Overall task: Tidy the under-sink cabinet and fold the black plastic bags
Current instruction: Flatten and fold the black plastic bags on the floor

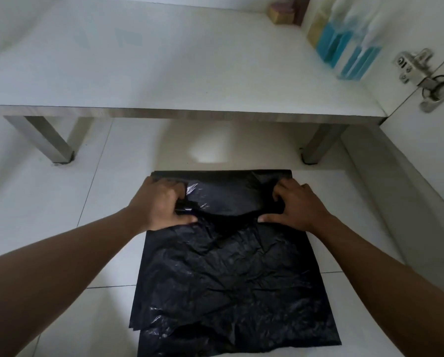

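A crinkled, glossy black plastic bag (228,266) lies flat on the white tiled floor (61,202), directly in front of the open under-sink cabinet. Its near edge runs out of the bottom of the head view, and a second dark layer peeks out beneath its near left corner. The left hand (161,202) and right hand (295,204) each pinch a bunch of the film at the bag's far end, thumbs pressed down on the sheet, fingers curled over a raised fold. The far edge of the bag lies straight and just short of the cabinet's front. Bare tile stays open on the left of the bag and in the strip between the bag and the cabinet legs; on the right of the bag, the white open cabinet door (427,155) stands near, leaving a narrower lane. Beyond the bag, the smooth white cabinet shelf (138,73) with a grey metal front edge rests on two square grey metal legs (48,140). At its far right corner stand blurred clear bottles of blue liquid (344,47) and a small tan box-like object (280,14), hard to make out. A steel door hinge (421,76) shines at the right of the shelf.
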### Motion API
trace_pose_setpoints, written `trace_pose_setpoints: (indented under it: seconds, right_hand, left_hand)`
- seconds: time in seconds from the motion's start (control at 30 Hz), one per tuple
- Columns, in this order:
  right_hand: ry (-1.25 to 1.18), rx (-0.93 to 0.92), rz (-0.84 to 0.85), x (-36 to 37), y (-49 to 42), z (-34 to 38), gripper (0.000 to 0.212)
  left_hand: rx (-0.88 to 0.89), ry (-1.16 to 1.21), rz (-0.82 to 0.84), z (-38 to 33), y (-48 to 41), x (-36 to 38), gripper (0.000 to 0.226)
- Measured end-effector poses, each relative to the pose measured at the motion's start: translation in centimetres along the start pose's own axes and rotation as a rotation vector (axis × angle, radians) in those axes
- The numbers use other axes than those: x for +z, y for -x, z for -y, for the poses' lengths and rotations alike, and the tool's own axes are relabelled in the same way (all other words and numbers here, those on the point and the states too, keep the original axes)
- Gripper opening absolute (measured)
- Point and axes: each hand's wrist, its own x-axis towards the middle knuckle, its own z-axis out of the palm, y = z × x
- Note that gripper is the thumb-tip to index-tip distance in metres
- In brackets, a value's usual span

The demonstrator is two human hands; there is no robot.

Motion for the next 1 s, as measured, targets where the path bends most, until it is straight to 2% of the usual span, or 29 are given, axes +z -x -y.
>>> trace_pose_setpoints:
  seconds: [0.07,0.13,0.2,0.27,0.3,0.4,0.47,0.67,0.83,1.0]
  right_hand:
    - [0.01,0.012,-0.033,-0.5,0.1,0.2,0.062]
    - [-0.01,0.021,-0.17,-1.1,-0.2,1.3,0.055]
    - [-0.032,0.013,-0.297,-1.4,-1.2,3.4,0.043]
    - [-0.002,-0.021,-0.283,-1.1,-2.9,6.4,0.037]
    - [0.002,-0.031,-0.214,-0.6,-3.9,8.0,0.04]
    - [-0.03,-0.031,0.066,1.9,-6.2,11.2,0.052]
    - [-0.029,-0.04,0.138,3.5,-7.1,11.5,0.054]
    - [0.008,0.032,0.148,3.8,-8.0,8.4,0.065]
    - [0.018,0.114,0.16,3.1,-7.6,4.9,0.069]
    - [-0.053,0.363,0.115,2.6,-6.3,0.3,0.072]
  left_hand:
    - [0.003,-0.032,0.007,0.0,0.2,0.1,0.07]
    - [0.006,-0.023,-0.101,-0.4,0.2,0.1,0.074]
    - [0.001,0.011,-0.275,-1.3,-0.3,0.2,0.063]
    - [-0.016,-0.005,-0.34,-2.3,-1.2,0.6,0.049]
    - [-0.032,-0.03,-0.3,-2.8,-1.7,0.9,0.051]
    - [-0.124,-0.029,-0.04,-3.8,-2.4,2.8,0.065]
    - [-0.186,0.005,0.067,-3.9,-2.5,4.3,0.069]
    - [-0.21,0.056,0.067,-3.0,-3.1,5.5,0.084]
    - [-0.221,0.065,0.088,-2.7,-3.3,5.8,0.085]
    - [-0.212,0.099,0.132,-2.4,-3.5,5.6,0.087]
